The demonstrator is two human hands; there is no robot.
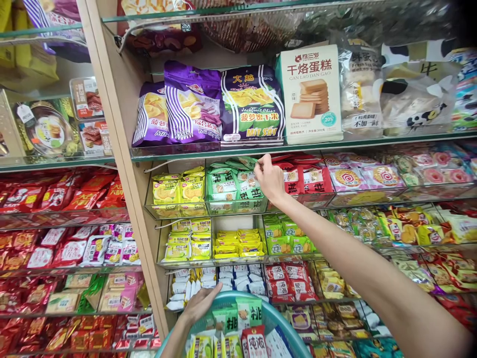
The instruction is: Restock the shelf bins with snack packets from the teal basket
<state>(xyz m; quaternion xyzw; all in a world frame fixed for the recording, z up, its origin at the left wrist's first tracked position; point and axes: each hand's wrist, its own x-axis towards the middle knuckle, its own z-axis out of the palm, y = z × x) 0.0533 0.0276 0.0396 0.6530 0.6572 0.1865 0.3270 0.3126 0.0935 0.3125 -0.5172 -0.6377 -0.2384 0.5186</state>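
My right hand (269, 180) reaches into the top row of snack bins, its fingers closed at the edge of a green snack packet (247, 162). Below it, more green packets (222, 183) stand in the same clear bin; red packets (316, 179) lie just right of my wrist. Low in the view, my left hand (200, 304) grips the rim of a teal basin (288, 318), thumb along the edge, other fingers partly hidden. Inside the basin are green packets (249, 311), yellow-green packets (201, 345), a red packet (254, 342) and a white printed piece (280, 343).
Above the bins a glass shelf (238, 149) carries purple chip bags (194, 104) and a cake box (312, 94). A wooden upright (124, 174) divides this rack from the left one. Several rows of clear bins with wrapped snacks, such as yellow packets (238, 243), continue downward.
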